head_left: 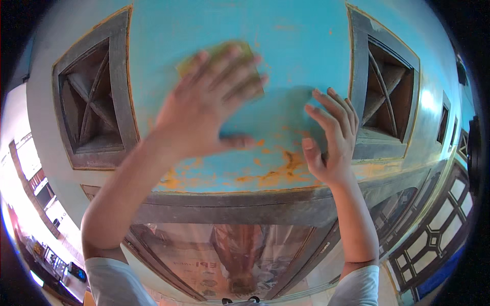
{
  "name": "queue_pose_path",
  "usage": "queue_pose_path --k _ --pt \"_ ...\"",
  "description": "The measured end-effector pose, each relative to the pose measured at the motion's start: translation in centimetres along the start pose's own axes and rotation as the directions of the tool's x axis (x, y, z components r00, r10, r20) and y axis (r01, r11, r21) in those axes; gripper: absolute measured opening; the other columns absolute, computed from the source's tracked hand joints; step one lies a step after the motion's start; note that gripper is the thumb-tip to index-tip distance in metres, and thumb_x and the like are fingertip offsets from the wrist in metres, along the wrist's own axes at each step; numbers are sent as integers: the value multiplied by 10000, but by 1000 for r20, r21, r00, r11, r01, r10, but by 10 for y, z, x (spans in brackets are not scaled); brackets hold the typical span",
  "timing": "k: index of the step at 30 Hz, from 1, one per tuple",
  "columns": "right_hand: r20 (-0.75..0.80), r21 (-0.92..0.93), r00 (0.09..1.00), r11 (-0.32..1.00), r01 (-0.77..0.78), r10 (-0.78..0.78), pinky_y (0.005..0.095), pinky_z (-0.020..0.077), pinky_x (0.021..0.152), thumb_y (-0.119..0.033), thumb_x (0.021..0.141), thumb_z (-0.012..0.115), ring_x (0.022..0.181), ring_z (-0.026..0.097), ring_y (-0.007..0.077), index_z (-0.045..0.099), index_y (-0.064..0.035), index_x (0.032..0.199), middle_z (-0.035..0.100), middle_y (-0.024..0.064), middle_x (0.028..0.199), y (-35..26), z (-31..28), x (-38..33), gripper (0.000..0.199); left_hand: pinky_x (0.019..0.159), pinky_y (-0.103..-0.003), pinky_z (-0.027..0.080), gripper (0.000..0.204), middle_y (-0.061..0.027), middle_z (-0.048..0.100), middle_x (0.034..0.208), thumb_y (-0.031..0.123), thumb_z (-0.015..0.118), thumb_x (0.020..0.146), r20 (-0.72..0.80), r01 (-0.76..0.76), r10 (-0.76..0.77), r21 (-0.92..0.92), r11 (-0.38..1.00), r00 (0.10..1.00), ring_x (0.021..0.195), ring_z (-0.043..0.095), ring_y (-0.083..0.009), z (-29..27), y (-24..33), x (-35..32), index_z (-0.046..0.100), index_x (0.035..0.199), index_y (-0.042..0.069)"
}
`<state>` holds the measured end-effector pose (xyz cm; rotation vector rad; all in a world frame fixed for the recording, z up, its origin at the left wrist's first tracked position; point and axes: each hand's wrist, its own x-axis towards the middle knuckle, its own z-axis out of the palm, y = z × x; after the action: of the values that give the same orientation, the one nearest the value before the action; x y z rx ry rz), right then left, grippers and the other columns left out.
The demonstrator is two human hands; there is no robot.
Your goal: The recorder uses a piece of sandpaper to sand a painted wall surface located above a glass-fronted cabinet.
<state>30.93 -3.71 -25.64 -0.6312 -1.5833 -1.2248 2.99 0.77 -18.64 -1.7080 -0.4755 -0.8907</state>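
2 bare forearms in pale sleeves (109,280) rise from the lower edge toward a turquoise wall (301,46). Below them a glass door panel (229,260) sits under a grey lintel (229,206). The left hand (204,107), blurred, presses a yellow-green sponge (240,53) flat against the paint, fingers spread over it rather than clenched. The right hand (332,137) rests open on the wall just beside it, fingers straight, grasping nothing. Orange patches of worn paint (278,173) run along the wall's lower margin beneath both hands. Farther out, 2 grey-framed recessed vents with crossed slats flank the hands: the left vent (94,99) and the right vent (385,92).
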Motion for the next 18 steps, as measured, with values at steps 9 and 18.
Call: queue_pose_path --k 9,18 --pt "12 -54 997 995 -82 83 549 268 1150 -355 907 614 1367 460 350 644 -181 1264 559 81 1418 1 1 0 399 1217 -557 229 754 -58 328 1620 647 607 868 -23 16 -17 -13 1000 1000 1512 250 -333 1 -11 0 484 1488 236" --pt "16 24 992 992 -126 126 568 256 1157 -327 907 620 1388 443 358 634 -176 1278 544 86 1431 -7 5 2 401 1206 -583 208 830 -85 317 1621 655 653 819 -89 112 -105 69 991 990 1493 238 -413 -10 -25 2 417 1533 303"
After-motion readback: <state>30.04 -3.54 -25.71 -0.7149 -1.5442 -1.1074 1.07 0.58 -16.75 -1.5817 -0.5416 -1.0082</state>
